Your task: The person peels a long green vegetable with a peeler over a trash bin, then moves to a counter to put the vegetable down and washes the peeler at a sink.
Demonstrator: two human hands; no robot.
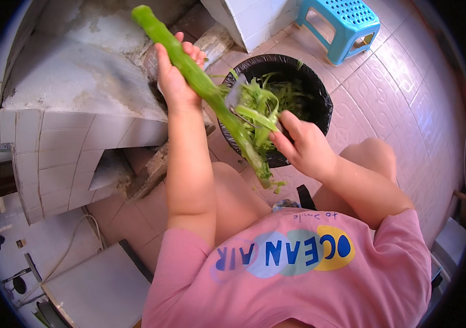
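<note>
My left hand (177, 78) grips a long green stem, likely celtuce (192, 74), around its upper half. The stem slants down to the right, smooth and pale at the top end and ragged with small leaves at the low end. In my right hand (304, 143) is a peeler (236, 93), its metal head blurred against the middle of the stem and its handle mostly hidden by my fingers. A strip of peel (255, 117) lies along the peeler. Beneath both hands stands a bin (325, 102) lined with a black plastic bag, holding a heap of green peelings (286, 92).
A blue plastic stool (341, 24) stands on the tiled floor (364, 106) beyond the bin. To the left is a white-tiled masonry structure (65, 135) with a stained top and a low opening. A white-topped box-shaped unit (97, 283) sits at lower left, near a pale hose (67, 256).
</note>
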